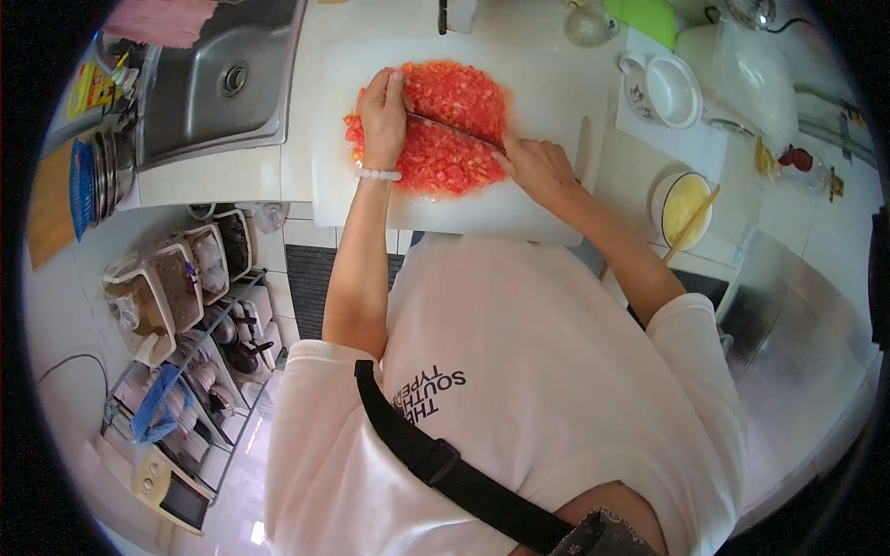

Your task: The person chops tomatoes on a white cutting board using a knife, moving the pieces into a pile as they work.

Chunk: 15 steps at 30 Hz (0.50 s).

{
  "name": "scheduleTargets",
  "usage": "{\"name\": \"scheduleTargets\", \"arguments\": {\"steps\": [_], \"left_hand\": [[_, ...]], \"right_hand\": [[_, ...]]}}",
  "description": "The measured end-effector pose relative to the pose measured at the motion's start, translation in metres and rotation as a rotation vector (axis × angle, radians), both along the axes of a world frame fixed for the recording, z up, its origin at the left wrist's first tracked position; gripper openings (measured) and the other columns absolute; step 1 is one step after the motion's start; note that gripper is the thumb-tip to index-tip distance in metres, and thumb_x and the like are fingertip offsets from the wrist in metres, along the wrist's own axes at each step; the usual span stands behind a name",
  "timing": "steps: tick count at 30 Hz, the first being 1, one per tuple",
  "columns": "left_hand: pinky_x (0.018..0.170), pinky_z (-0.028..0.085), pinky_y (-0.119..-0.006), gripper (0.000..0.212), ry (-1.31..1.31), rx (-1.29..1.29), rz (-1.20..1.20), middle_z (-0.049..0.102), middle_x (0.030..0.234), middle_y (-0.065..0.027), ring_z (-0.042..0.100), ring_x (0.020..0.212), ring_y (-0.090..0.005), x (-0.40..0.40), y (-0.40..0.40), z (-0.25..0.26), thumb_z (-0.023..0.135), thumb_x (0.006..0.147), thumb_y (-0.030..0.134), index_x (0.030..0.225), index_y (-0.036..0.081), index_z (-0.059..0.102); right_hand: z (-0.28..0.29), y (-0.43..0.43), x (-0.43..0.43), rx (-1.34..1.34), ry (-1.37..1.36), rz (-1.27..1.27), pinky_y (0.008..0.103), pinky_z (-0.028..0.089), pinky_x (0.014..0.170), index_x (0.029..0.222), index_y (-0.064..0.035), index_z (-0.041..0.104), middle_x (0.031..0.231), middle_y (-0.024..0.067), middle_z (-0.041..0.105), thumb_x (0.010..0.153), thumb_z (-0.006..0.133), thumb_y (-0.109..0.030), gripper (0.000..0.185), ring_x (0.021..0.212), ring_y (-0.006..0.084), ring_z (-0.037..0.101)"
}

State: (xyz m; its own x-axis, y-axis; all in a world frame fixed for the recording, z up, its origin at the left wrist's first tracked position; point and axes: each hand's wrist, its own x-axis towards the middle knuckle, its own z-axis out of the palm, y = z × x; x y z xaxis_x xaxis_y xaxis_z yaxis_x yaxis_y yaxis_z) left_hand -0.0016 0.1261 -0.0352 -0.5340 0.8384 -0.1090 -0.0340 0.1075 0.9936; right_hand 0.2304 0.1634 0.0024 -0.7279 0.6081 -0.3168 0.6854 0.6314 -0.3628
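Note:
Finely chopped tomato [455, 94] lies in a wide red heap on a white cutting board [556, 76]. A kitchen knife [455, 129] crosses the heap, its blade seen nearly edge-on. My right hand [541, 167] grips the knife's handle at the heap's right side. At the other end of the blade is my left hand [384, 115], fingers together over the heap's left side, a pale bead bracelet on the wrist. Whether its fingers press on the blade's tip or only rest beside it cannot be made out.
A steel sink [208, 90] is at the upper left, with stacked metal bowls [108, 174] beside it. To the right stand a white cup [671, 90] and a bowl of yellow food [685, 208] with chopsticks [695, 221]. A glass jar [587, 26] is beyond the board.

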Motion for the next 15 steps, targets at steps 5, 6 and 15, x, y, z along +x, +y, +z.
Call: {"name": "scheduleTargets", "arguments": {"steps": [5,6,15], "left_hand": [[0.053,0.037,-0.022,0.026,0.018,-0.012,0.011,0.050,0.062,0.0003,0.044,0.057,-0.0069,-0.002,-0.003,0.014,0.047,0.098,0.018,0.081,0.000,0.056],[0.055,0.038,-0.023,0.026,0.004,0.005,0.011,0.050,0.063,-0.0004,0.045,0.058,-0.0078,-0.003,-0.001,0.024,0.047,0.098,0.018,0.083,0.000,0.057],[0.052,0.037,-0.024,0.026,0.064,-0.069,-0.003,0.049,0.060,0.0000,0.044,0.057,-0.0075,-0.005,0.021,0.010,0.047,0.097,0.017,0.078,-0.001,0.055]], "right_hand": [[0.026,0.010,-0.001,-0.020,-0.007,0.009,0.0476,0.049,0.064,0.090,-0.0026,0.050,0.078,0.0177,0.063,0.090,0.053,-0.028,0.025,0.074,0.0371,0.062],[0.036,0.012,-0.004,-0.018,-0.028,0.013,0.0476,0.049,0.065,0.090,-0.0028,0.050,0.079,0.0175,0.063,0.090,0.053,-0.028,0.025,0.074,0.0372,0.062],[-0.004,0.019,-0.002,-0.018,0.038,-0.028,0.0474,0.049,0.063,0.092,-0.0036,0.050,0.077,0.0170,0.062,0.090,0.053,-0.028,0.025,0.072,0.0392,0.061]]}}
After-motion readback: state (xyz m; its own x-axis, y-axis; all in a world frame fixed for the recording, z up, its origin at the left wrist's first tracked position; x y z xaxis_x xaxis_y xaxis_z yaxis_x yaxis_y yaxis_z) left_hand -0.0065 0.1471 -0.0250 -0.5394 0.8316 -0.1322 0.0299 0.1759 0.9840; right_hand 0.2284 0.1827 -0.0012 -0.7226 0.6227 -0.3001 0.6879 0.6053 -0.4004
